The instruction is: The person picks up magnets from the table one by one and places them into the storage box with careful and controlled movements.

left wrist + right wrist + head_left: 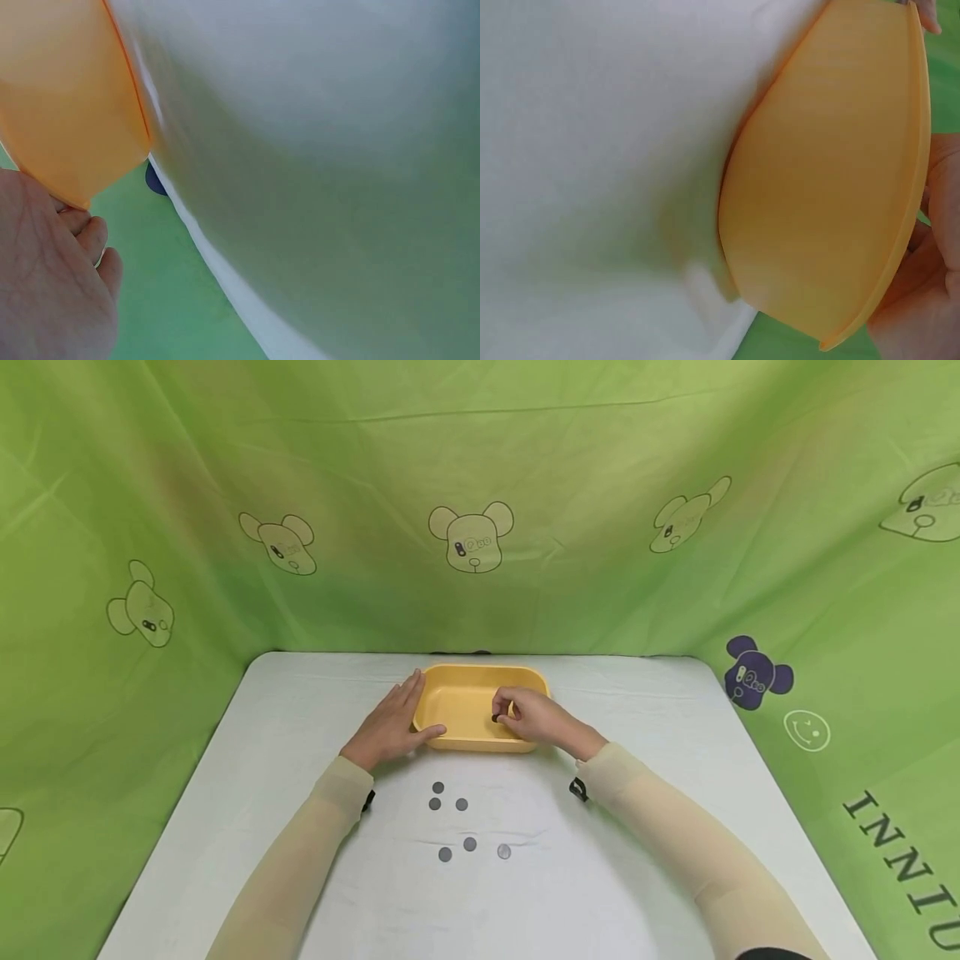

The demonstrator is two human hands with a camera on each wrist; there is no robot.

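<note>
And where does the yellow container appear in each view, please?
Head: yellow container just below centre.
Left wrist: yellow container at upper left, cut off by the edge.
Right wrist: yellow container right of centre, reaching the top edge.
Shared landmark: the white tabletop, seen in all three.

The right sleeve (667, 827) is long, plain and pale beige, with a black patch (776, 954) at its near end and a small black piece (578, 789) beside its cuff. The left sleeve (288, 860), across from it, matches in colour.
</note>
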